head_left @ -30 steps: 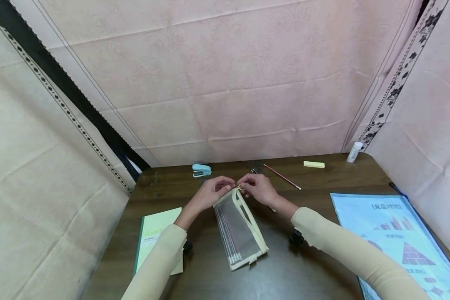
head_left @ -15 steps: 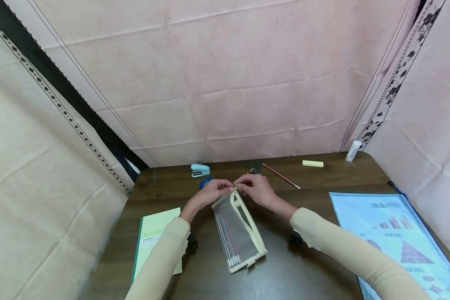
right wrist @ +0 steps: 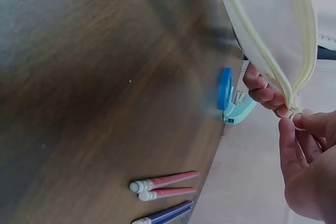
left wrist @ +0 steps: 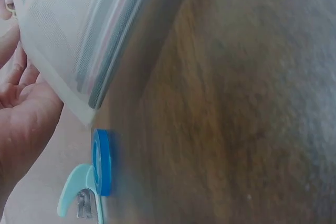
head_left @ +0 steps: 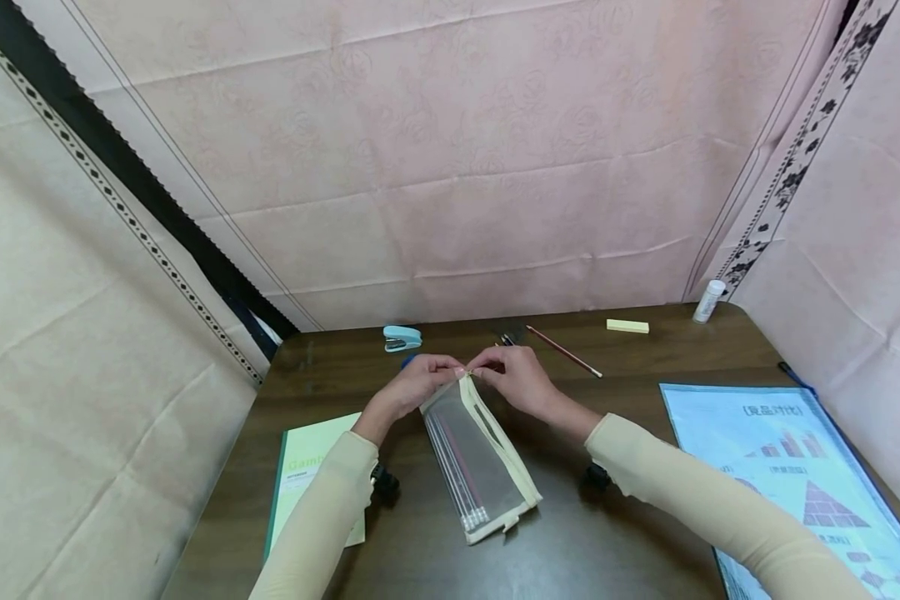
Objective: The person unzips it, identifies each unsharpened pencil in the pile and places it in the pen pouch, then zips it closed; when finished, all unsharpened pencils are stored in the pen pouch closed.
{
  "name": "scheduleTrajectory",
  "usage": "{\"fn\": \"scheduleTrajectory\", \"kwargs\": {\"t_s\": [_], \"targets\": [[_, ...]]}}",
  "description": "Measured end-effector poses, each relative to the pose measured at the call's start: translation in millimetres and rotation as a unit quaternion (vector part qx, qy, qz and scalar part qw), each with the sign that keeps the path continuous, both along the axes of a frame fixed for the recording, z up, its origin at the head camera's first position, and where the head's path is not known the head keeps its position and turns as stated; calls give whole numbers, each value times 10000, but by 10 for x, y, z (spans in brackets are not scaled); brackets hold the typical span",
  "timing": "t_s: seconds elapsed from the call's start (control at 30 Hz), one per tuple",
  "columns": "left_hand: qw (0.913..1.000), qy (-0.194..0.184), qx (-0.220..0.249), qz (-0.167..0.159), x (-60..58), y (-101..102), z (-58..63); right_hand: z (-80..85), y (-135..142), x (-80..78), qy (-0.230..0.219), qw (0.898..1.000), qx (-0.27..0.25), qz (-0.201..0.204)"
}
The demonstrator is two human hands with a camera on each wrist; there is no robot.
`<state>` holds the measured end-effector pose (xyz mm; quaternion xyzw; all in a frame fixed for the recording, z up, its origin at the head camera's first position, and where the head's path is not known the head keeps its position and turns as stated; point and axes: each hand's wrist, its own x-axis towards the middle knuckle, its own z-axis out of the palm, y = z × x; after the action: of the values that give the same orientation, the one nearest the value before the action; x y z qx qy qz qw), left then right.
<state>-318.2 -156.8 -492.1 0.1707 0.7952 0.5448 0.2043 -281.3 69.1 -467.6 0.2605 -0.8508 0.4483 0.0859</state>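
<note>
A mesh pencil case point(head_left: 487, 471) with cream trim and a zipper hangs tilted between both hands, its far end raised. Its zipper edges stand apart in the right wrist view. Several pencils point(head_left: 450, 467) show through the mesh along its left side. My left hand point(head_left: 411, 390) pinches the case's far top corner; in the left wrist view its fingers lie behind the mesh. With thumb and forefinger, my right hand point(head_left: 521, 383) pinches the small ring point(right wrist: 297, 121) of the zipper pull, right beside the left fingertips.
Behind the hands lie a light-blue stapler point(head_left: 402, 337), a blue tape roll point(left wrist: 102, 162), a red pencil point(head_left: 564, 351) and a yellow block point(head_left: 627, 327). A glue stick point(head_left: 709, 301) stands back right. A notebook point(head_left: 311, 454) lies left, a blue document folder point(head_left: 780, 425) right.
The gap between the zipper edges looks narrower in the head view. The case's near end has swung slightly right, and the left hand has shifted a little. Both hands keep their pinch.
</note>
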Motion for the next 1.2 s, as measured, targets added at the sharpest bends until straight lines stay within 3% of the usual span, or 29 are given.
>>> {"fn": "scheduleTrajectory", "kwargs": {"t_s": [0.47, 0.73, 0.93, 1.07, 1.2], "targets": [[9998, -86, 162, 7, 42, 52, -10, 4, 24, 74, 330, 9994, 133, -37], [9967, -24, 34, 814, 20, -1, 34, 2, 56, 186, 292, 9987, 281, 318], [9949, 390, -215, 907, 24, -33, 90, 31, 152, 292, 163, 9981, 332, 486], [9924, 374, -203, 1153, 28, -109, 85, 29, 223, 393, 142, 9958, 490, 763], [9919, 411, -220, 1183, 53, -173, 83, 20, 305, 507, 238, 9929, 679, 944]]}}
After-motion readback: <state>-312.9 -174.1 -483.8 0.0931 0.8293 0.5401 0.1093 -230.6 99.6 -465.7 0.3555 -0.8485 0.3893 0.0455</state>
